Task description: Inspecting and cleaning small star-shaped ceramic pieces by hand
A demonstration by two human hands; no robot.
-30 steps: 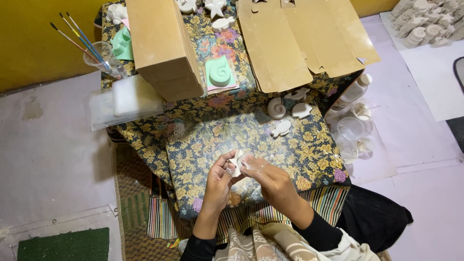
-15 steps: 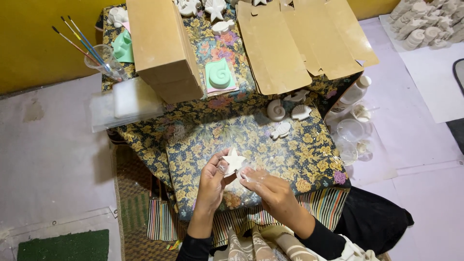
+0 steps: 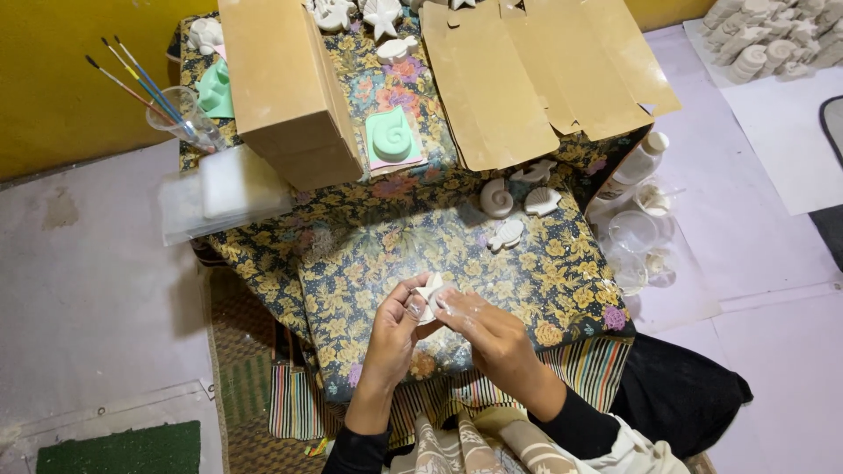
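Note:
Both hands meet over the near edge of a low table covered in floral cloth point(image 3: 369, 254). My left hand point(image 3: 395, 329) grips a small white star-shaped plaster piece point(image 3: 430, 290) from the left. My right hand point(image 3: 483, 329) pinches the same piece from the right, fingers closed on its edge. Both hands are dusted white. Just beyond them on the cloth lie white plaster casts: a spiral shell point(image 3: 496, 198), a fan shell point(image 3: 542, 202) and a small turtle-like figure point(image 3: 507, 233).
A brown cardboard box point(image 3: 281, 88) and flattened cardboard point(image 3: 536, 70) lie at the table's back. A green mould point(image 3: 392, 138) sits between them. A glass with paintbrushes point(image 3: 180, 114) stands at left. Clear cups point(image 3: 634, 233) and a white bottle point(image 3: 639, 162) stand on the floor at right.
The hands have turned the white piece between them and shifted slightly; it now sits at the fingertips of both hands. Nothing on the table has moved.

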